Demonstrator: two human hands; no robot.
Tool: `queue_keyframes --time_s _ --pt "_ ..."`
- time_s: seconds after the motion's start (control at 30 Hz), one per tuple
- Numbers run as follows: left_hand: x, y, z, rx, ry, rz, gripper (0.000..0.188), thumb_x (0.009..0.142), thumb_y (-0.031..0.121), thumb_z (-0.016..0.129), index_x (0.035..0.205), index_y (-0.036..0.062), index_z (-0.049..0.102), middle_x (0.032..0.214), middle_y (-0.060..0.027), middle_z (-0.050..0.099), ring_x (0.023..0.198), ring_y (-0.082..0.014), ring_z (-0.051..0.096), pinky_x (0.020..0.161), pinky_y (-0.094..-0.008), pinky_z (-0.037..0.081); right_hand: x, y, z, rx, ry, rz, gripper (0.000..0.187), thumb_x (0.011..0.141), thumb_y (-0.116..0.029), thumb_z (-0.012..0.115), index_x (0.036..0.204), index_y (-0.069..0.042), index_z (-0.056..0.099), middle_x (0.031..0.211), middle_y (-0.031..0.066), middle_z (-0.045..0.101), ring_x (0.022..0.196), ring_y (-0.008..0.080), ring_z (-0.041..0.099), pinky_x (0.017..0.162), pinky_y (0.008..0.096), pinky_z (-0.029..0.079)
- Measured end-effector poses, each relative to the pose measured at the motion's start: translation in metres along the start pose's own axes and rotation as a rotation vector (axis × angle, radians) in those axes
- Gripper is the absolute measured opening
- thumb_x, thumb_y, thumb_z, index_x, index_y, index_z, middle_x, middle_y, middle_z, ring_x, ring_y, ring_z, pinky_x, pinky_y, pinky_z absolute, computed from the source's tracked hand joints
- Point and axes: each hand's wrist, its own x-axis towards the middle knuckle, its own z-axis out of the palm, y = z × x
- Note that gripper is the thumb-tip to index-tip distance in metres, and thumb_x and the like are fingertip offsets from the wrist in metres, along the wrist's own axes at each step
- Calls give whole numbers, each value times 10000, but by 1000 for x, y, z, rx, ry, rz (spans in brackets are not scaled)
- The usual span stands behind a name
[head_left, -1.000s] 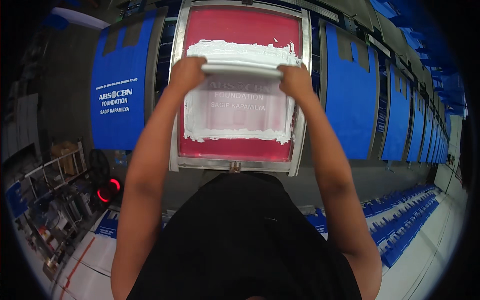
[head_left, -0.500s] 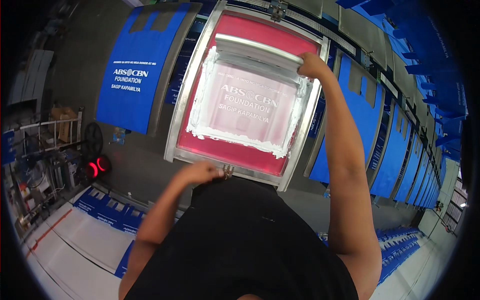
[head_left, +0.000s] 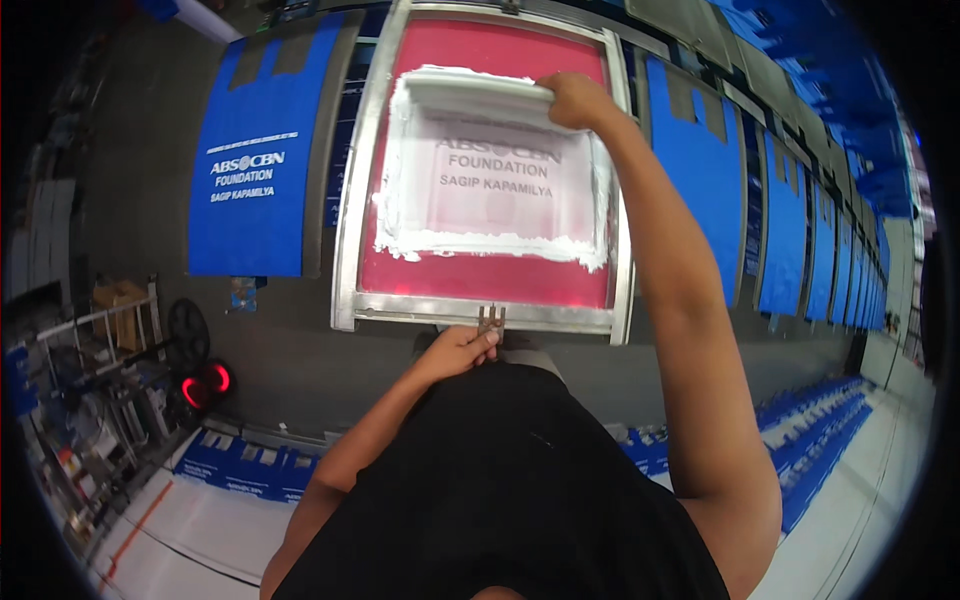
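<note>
A screen-printing frame with silver metal rails lies in front of me. Its red mesh surrounds a pale window with dark lettering, and thick white ink borders that window. At the far side of the window, my right hand is closed around the right end of a long squeegee. My left hand is at the middle of the near rail, its fingers closed on a small pronged metal bracket. What lies directly beneath the mesh is only faintly visible through it.
Blue printed bag panels lie on flat boards at left and right, with a row running off to the right. Two red-lit round things and a cluttered rack stand at lower left. More blue panels lie behind me.
The view has turned, so the frame looks straighter. My left hand has moved right along with the bracket. The squeegee now looks lower against the far ink edge, and the window's lettering looks darker.
</note>
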Motion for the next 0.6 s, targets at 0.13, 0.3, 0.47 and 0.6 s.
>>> queue_keyframes --time_s 0.13,0.3,0.47,0.6 --pt "-3 6 0 56 14 -10 381 997 363 505 870 35 649 643 33 540 559 -54 468 504 -217 383 -127 -75 13 -3 -74 79 465 684 -48 621 1134 -156 674 1041 90 687 1024 275 623 872 399 494" --pt "5 2 7 96 104 -36 442 981 410 511 831 25 667 624 0 571 550 -89 507 533 -253 421 -244 -113 67 93 116 -6 409 656 -3 602 1059 -62 647 897 101 657 923 304 611 843 410 455" --pt "22 -16 -1 388 221 -161 529 935 498 545 706 32 644 593 -22 558 562 -120 517 545 -295 414 -218 -78 64 43 289 -83 392 658 -52 670 1050 -68 649 948 107 678 914 306 610 879 437 415" --pt "14 -20 -1 441 285 -142 603 913 570 523 697 25 662 620 -89 602 600 -202 592 589 -356 454 -226 -31 27 174 22 143 347 709 -182 738 1034 -79 674 967 137 680 958 312 612 942 463 367"
